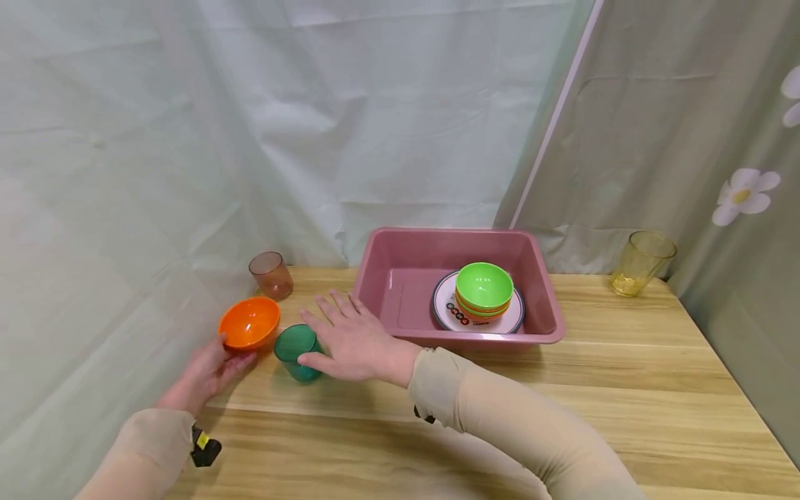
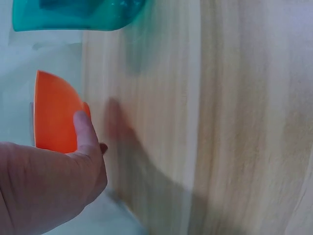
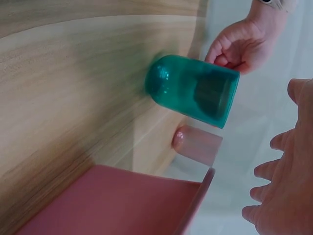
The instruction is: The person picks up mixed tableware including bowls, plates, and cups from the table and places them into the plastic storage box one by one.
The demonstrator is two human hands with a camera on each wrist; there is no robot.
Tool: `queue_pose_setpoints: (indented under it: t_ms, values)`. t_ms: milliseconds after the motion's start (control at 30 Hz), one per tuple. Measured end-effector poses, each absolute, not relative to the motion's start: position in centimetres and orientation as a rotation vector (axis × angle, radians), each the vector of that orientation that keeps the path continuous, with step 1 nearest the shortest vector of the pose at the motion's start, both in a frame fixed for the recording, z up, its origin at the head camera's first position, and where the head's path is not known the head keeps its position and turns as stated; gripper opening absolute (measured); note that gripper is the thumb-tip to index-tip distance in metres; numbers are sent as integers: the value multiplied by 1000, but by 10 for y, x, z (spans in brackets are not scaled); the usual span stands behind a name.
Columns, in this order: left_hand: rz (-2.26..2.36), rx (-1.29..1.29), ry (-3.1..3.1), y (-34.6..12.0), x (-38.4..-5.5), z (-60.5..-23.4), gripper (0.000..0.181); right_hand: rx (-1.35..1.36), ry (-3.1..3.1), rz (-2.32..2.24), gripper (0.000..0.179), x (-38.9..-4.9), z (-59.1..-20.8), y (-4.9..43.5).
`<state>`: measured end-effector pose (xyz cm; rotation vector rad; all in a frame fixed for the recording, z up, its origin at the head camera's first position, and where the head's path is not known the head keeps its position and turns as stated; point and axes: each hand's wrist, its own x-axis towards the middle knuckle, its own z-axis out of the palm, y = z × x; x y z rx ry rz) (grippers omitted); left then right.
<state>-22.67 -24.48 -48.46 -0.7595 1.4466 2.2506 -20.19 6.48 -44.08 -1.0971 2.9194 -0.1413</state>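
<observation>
At the left of the table my left hand (image 1: 209, 369) grips an orange bowl (image 1: 250, 324), thumb against its side in the left wrist view and the other fingers partly hidden. A teal see-through cup (image 1: 296, 355) stands upright just right of that bowl. My right hand (image 1: 361, 342) hovers beside this cup with its fingers spread; in the right wrist view, a gap shows between the fingers (image 3: 266, 170) and the teal cup (image 3: 195, 88). Behind the orange bowl stands a reddish see-through cup (image 1: 271, 276).
A pink basin (image 1: 400, 305) sits at the middle back, holding a plate (image 1: 445, 295) with a stack of bowls (image 1: 484, 286), a green one on top. A yellow see-through cup (image 1: 640, 264) stands at the back right. Curtains (image 1: 387, 125) hang behind the wooden table (image 1: 625, 389).
</observation>
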Motion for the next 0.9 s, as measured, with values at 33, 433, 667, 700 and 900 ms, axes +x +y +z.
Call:
queue_pose_setpoints:
  t_ms: [33,433,667,700,900]
  values:
    - [2258,-739,1449,-245,-227,-483,68,-1094,2923,-141,82,-202,-441,66]
    - [2300,-558,1420,-247,-226,-461,72,-1082,2972,-88,80,-206,-431,78]
    - [2308,-474,1462,-238,-229,-439,73,-1076,2981,-83,81,-209,-421,85]
    - [2308,-463,1464,-236,-229,-436,73,-1077,2981,-90,81,-209,-421,85]
    - [2316,-397,1443,-226,-232,-423,75,-1069,2985,-125,79,-209,-420,93]
